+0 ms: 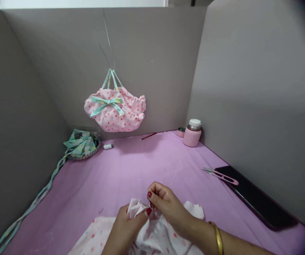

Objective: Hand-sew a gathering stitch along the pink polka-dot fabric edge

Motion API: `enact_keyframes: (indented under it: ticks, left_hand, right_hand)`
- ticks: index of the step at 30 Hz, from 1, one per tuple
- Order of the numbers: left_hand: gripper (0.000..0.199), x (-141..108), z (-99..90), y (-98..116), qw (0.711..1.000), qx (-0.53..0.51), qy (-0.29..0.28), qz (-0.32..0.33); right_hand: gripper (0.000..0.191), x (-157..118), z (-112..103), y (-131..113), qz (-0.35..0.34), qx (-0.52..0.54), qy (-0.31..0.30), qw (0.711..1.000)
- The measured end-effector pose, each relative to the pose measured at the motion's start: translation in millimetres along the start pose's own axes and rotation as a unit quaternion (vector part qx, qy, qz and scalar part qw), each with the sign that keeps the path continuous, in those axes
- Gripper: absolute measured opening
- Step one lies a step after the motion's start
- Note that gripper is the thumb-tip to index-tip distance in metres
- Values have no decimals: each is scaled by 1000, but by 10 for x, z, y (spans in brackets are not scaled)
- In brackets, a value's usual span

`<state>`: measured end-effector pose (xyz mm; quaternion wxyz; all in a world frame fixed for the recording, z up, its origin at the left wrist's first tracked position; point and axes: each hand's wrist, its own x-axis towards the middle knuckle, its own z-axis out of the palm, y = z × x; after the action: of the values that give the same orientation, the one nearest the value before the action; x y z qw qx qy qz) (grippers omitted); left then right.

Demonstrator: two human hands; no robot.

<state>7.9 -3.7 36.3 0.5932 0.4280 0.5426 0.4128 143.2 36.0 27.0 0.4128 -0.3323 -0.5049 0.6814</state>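
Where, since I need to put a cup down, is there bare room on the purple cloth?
The purple cloth has a wide bare patch between white spool, red stick and pink jar, and another between green ties and spotted fabric. It's crowded around the left hand and right hand, and where snips overlap the black slab.

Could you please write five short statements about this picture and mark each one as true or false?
1. The left hand grips the dotted cloth. True.
2. The right hand is spread wide open. False: its thumb and index finger are pinched together.
3. The snips lie partly over the black slab. True.
4. The jar has a green lid. False: the lid is white.
5. A bow decorates the hanging pink piece. True.
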Motion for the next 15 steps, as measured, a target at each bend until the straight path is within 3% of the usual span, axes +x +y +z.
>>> enact_keyframes:
  ticks: [3, 6, 8, 11, 13, 15]
  left_hand:
    - [20, 30, -1, -39, 1000, 12, -4, 13]
    - [21, 39, 13, -59, 999, 32, -3, 14]
    - [20, 26, 27, -60, 998, 51, -17, 16]
    - [14, 2, 36, -63, 995, 74, -60, 19]
    - [17, 8, 24, -78, 998, 57, -41, -3]
    - [24, 31, -1, -100, 999, 19, -3, -27]
  right_hand:
    - [28, -9, -20, 7, -8, -58, -52, 997]
    - [27, -25, -17, 8, -45, -116, -50, 991]
    - [26, -11, -31, -5, -56, -89, -21, 994]
    - [25, 72, -115, -63, -47, 21, 86, 995]
    - [28, 150, -200, -125, -34, 96, 146, 984]
    - [33, 219, -285, -192, -16, 142, 155, 977]
